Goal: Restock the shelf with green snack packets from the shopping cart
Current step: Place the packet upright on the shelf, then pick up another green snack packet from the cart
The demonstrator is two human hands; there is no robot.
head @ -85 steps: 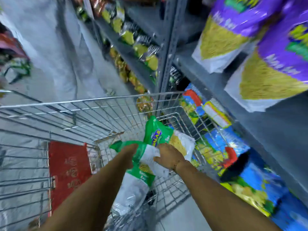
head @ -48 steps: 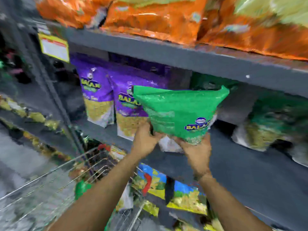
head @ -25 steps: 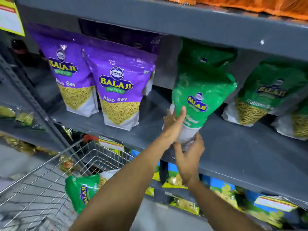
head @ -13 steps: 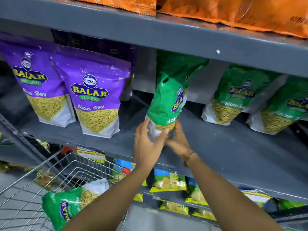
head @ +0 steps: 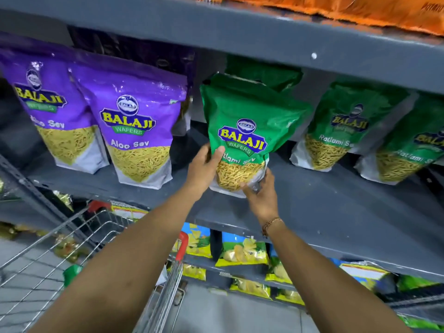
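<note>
A green Balaji snack packet stands upright on the grey shelf, its label facing me. My left hand grips its lower left edge, thumb across the front. My right hand holds its bottom right corner. Another green packet stands behind it in the dark. Two more green packets lean on the shelf to the right. The wire shopping cart is at lower left, with a bit of a green packet showing inside, mostly hidden by my left arm.
Two purple Aloo Sev packets stand on the same shelf to the left. Orange packets lie on the shelf above. Blue and yellow packets fill the lower shelves. A bare stretch of shelf lies in front of the right-hand green packets.
The green packet has turned from edge-on to label-forward and now stands squarely on the shelf. Both hands stayed on its lower part. The view has shifted slightly.
</note>
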